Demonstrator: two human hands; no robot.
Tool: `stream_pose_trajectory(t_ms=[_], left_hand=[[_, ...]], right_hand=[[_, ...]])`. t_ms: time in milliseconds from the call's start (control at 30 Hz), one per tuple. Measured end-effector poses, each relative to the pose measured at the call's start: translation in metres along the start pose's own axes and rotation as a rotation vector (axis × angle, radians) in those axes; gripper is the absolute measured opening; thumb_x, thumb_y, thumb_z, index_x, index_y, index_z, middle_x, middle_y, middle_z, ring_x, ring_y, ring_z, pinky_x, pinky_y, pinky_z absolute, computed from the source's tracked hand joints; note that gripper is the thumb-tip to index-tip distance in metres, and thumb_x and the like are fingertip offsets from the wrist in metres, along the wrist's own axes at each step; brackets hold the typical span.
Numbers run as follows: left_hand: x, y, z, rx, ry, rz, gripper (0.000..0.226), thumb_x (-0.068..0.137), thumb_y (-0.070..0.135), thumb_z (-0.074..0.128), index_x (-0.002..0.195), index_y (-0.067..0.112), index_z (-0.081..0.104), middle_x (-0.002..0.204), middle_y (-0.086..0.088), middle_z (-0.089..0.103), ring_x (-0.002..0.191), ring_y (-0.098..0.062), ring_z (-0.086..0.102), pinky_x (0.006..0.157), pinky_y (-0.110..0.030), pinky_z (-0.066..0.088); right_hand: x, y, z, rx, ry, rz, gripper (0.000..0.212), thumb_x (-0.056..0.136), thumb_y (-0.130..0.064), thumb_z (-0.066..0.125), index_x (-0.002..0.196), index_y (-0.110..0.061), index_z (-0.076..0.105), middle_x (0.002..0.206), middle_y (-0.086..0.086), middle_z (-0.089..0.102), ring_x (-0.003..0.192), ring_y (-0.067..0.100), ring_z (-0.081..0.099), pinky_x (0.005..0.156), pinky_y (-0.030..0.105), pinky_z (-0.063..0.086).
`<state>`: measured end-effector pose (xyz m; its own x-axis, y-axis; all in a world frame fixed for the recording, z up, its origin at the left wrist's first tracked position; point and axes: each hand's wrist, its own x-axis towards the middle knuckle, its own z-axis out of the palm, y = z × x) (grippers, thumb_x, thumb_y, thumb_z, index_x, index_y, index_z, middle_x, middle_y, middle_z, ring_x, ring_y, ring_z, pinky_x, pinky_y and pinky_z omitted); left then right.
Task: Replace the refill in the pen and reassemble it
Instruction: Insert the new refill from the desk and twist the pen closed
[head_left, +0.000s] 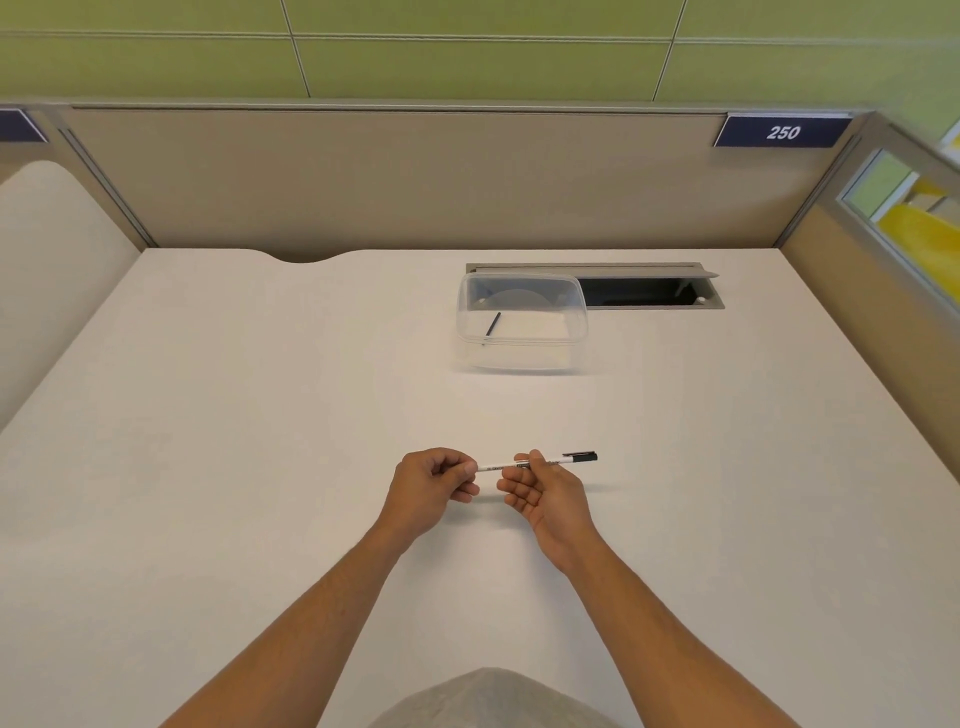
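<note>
A white pen (496, 464) with a black cap and clip at its right end is held level above the white desk, a little in front of me. My left hand (434, 486) pinches the pen's left end, which its fingers hide. My right hand (545, 493) grips the barrel near the middle between thumb and fingers, palm up. A thin dark refill (492, 325) leans inside a clear plastic container (522, 358) farther back on the desk.
The white desk (260, 441) is fenced by beige partition walls at the back and both sides. Behind the container an open cable hatch (644, 292) is set into the desk. A blue sign (782, 132) reads 250.
</note>
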<state>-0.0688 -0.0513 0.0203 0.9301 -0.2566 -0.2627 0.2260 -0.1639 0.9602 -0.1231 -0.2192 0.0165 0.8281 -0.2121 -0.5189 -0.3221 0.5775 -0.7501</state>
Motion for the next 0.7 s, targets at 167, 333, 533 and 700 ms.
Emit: stream_pose_trajectory(t_ms=[167, 333, 533, 700], left_hand=[[0.000, -0.004, 0.000, -0.134, 0.037, -0.021, 0.009, 0.088, 0.008, 0.068, 0.082, 0.009, 0.075, 0.073, -0.008, 0.075, 0.074, -0.029, 0.074, 0.066, -0.028, 0.060], [0.000, -0.006, -0.001, -0.225, 0.021, -0.055, 0.008, 0.089, 0.010, 0.068, 0.086, 0.009, 0.075, 0.077, -0.012, 0.076, 0.079, -0.030, 0.075, 0.068, -0.028, 0.060], [0.001, -0.004, -0.002, -0.231, -0.035, -0.058, 0.013, 0.089, 0.005, 0.066, 0.083, 0.011, 0.077, 0.078, -0.013, 0.076, 0.079, -0.031, 0.075, 0.067, -0.026, 0.060], [0.005, -0.003, -0.009, -0.245, 0.004, -0.063, 0.014, 0.089, 0.004, 0.066, 0.082, 0.009, 0.076, 0.076, -0.014, 0.075, 0.078, -0.032, 0.075, 0.066, -0.026, 0.059]], right_hand=[[-0.002, -0.002, 0.000, -0.012, -0.025, 0.005, 0.024, 0.093, -0.028, 0.056, 0.097, -0.008, 0.068, 0.079, 0.009, 0.074, 0.074, 0.022, 0.070, 0.060, 0.028, 0.055], [-0.002, -0.006, -0.003, -0.008, -0.051, 0.025, 0.019, 0.091, -0.021, 0.059, 0.099, -0.007, 0.070, 0.082, 0.011, 0.074, 0.076, 0.023, 0.070, 0.062, 0.028, 0.056], [-0.002, -0.007, -0.004, 0.012, -0.063, 0.058, 0.021, 0.088, -0.019, 0.062, 0.104, -0.006, 0.067, 0.084, 0.012, 0.074, 0.078, 0.024, 0.071, 0.062, 0.029, 0.056], [0.000, -0.016, -0.006, -0.054, 0.080, 0.001, 0.038, 0.082, -0.019, 0.072, 0.114, -0.018, 0.053, 0.093, 0.010, 0.068, 0.079, 0.023, 0.068, 0.062, 0.034, 0.055]])
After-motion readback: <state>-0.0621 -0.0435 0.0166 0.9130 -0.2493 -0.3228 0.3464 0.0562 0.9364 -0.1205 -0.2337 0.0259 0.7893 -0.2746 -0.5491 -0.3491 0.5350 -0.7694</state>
